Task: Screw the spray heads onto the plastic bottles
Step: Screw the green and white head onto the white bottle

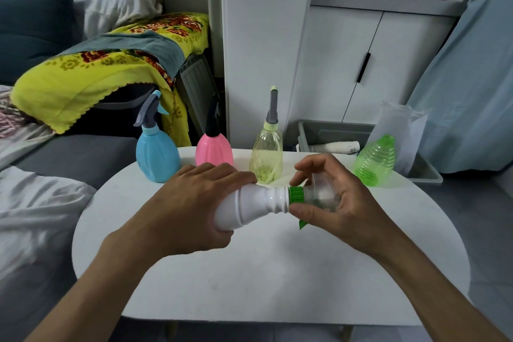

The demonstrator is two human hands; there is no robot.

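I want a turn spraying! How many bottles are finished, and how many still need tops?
Three look done: the blue bottle, pink bottle and yellow bottle stand with heads on. In hand: the left hand holds the white bottle sideways while the right hand grips its green-collared spray head. Left: the green bottle, still headless.

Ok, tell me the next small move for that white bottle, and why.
Probably another twist of the green collar by the right hand, while the left hand steadies the white bottle. The bottle is held sideways above the table, collar at its neck; whether it is fully seated cannot be told.
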